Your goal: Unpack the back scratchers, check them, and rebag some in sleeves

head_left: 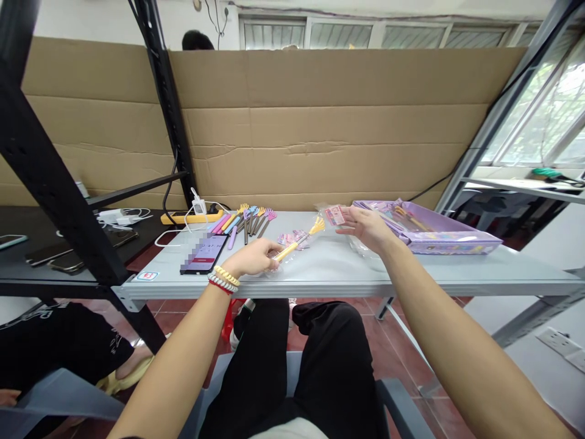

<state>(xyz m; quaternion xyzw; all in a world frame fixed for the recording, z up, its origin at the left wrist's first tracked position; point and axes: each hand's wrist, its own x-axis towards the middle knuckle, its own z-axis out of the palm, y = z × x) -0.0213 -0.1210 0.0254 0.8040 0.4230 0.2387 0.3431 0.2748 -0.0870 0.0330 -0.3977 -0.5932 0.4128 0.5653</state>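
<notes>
Brown cardboard wall (320,122) closes off the back of the grey table (411,271); black steel racking (50,177) stands at 9 o'clock. Lavender box (439,235) sits at 2 o'clock on the table, open-topped, with more packed pieces inside; print along its side too small to read. A phone (204,254) lies at 10 o'clock, screen lit, its text blurred. A loose row of back-scratcher sticks (249,221) in pink, yellow, blue, purple and brown lies at 11 o'clock, none in sleeves as far as can be seen.

Left hand (253,257), bead bracelets on the wrist, is closed around the handle of a yellow scratcher (299,241), whose claw end points toward 1 o'clock. The stick appears to sit inside a clear sleeve (292,239) with a pink printed card; hard to tell how far in.

Right hand (365,227) is spread wide, palm down, gripping nothing, fingertips just beside a small pink-labelled packet (335,214) near the box.

Judgement: packing looks partly done, with some pieces boxed, one stick in hand, and the row at 11 o'clock left. A small red-and-white sticker (147,275) on the table edge is unreadable.
</notes>
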